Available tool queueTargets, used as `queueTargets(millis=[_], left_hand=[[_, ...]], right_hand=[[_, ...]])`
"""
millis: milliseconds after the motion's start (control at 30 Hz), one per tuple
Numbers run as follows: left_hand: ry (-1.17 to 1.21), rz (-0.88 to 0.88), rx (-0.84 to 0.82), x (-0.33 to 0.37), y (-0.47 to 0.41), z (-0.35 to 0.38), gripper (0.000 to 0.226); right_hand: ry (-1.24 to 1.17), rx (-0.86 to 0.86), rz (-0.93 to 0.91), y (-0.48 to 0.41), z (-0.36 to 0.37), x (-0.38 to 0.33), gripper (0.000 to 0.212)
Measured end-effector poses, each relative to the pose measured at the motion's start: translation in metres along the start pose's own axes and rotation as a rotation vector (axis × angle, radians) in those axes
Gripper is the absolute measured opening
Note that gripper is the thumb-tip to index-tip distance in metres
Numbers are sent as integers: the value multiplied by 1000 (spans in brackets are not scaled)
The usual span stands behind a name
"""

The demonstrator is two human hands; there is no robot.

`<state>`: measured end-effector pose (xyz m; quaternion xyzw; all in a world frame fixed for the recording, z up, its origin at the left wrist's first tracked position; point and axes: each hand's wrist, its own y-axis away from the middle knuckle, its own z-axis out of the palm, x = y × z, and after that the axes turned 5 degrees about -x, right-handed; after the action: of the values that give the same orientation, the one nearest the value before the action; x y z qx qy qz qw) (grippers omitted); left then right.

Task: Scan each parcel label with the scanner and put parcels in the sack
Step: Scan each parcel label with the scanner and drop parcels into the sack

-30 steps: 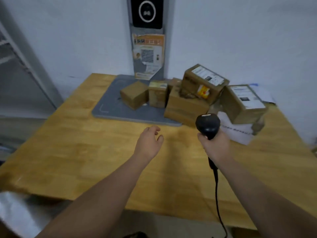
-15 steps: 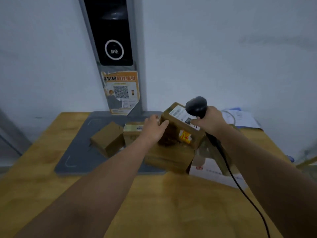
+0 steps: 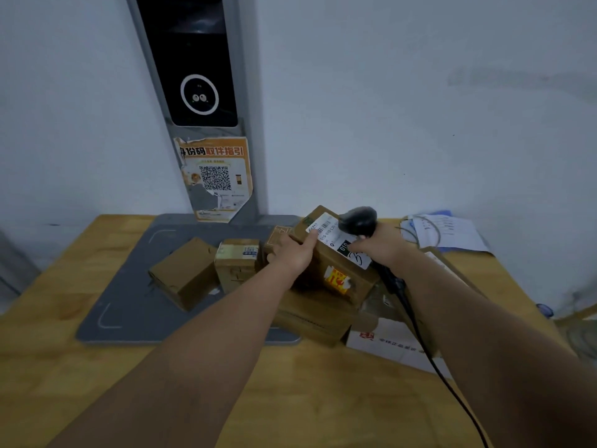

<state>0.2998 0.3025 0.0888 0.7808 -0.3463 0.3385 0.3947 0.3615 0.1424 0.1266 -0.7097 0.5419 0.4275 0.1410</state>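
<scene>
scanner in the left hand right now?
No, the right hand grips the scanner, while the left hand holds the labelled parcel on top of the stack.

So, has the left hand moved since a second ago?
Yes. The left hand was over bare table short of the grey mat; now it is forward past the mat's near edge, gripping the top parcel.

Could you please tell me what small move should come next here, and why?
Probably tilt the scanner down onto the barcode: the right hand holds it just over the far end of the label, while the left hand grips the top box, thumb on its edge.
</scene>
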Motion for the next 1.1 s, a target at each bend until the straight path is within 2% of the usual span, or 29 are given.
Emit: queueTargets(millis=[167,233,367,433,500,600,700,800,900,1033,1100], left_hand=[[229,78,4,19,16,8,61],[328,77,-7,21,21,6,55],[541,39,81,8,26,1,72],[676,26,143,5,26,-1,58],[636,-5,103,3,26,-2,57],[528,-95,-45,-2,31,3,75],[547,-90,-83,-10,32,8,65],[568,-55,-100,-12,33,13,51],[644,3,-92,-9,34,14,49],[665,82,-60,-6,41,3,51],[656,99,-41,-9,43,-8,51]], right_hand=[[65,39,-132,16,2,-1,34],[-16,10,-120,21,0,0,29],[-227,-56,-81,28,-6,7,34],[-284,-65,-81,28,-6,11,34],[-283,-74,-84,28,-2,13,28],[-206,-52,-86,25,6,13,29],[-143,-36,-65,22,6,10,34],[-271,-90,-41,21,1,7,31],[-458,-125,-81,25,4,0,31],[-520,-142,-130,36,16,-3,13],[-538,-119,-156,43,22,-2,10]])
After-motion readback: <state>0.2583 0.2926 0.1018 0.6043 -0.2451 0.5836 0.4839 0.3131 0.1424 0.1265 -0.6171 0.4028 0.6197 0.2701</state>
